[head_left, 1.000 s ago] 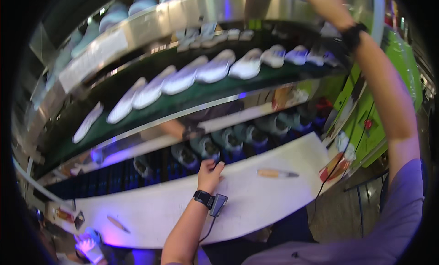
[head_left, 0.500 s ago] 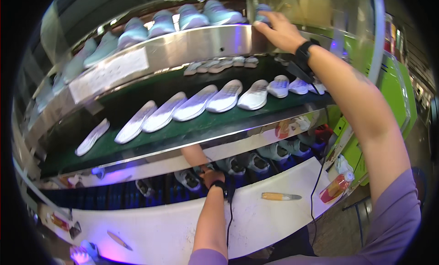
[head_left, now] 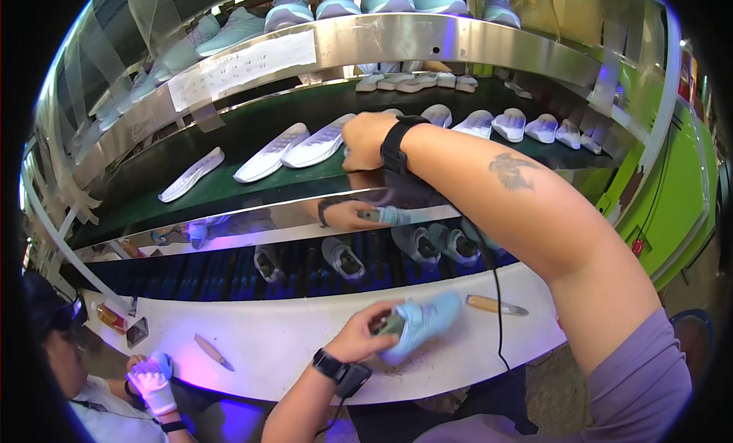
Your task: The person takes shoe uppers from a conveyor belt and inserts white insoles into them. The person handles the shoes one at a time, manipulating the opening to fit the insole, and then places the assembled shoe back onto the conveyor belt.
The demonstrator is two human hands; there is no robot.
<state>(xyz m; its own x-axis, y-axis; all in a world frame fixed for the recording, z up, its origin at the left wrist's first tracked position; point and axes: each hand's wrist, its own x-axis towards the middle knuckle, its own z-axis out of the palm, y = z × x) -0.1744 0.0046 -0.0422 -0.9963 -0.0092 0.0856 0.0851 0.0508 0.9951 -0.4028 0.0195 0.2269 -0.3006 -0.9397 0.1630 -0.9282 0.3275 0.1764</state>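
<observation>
Gripped at its heel end by the left hand (head_left: 366,334), a light-blue shoe (head_left: 429,327) is held over the white table (head_left: 286,347); a steady hold should prevent twisting. Beside a pale sole (head_left: 314,145) on the green belt (head_left: 221,192), the right hand (head_left: 369,141) hides its fingertips; its grip cannot be told.

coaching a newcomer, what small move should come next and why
Perhaps secure one elongated white sole from the dark-green belt: the right hand is right beside it, its grip unclear, while the left hand holds a light-blue shoe.
</observation>
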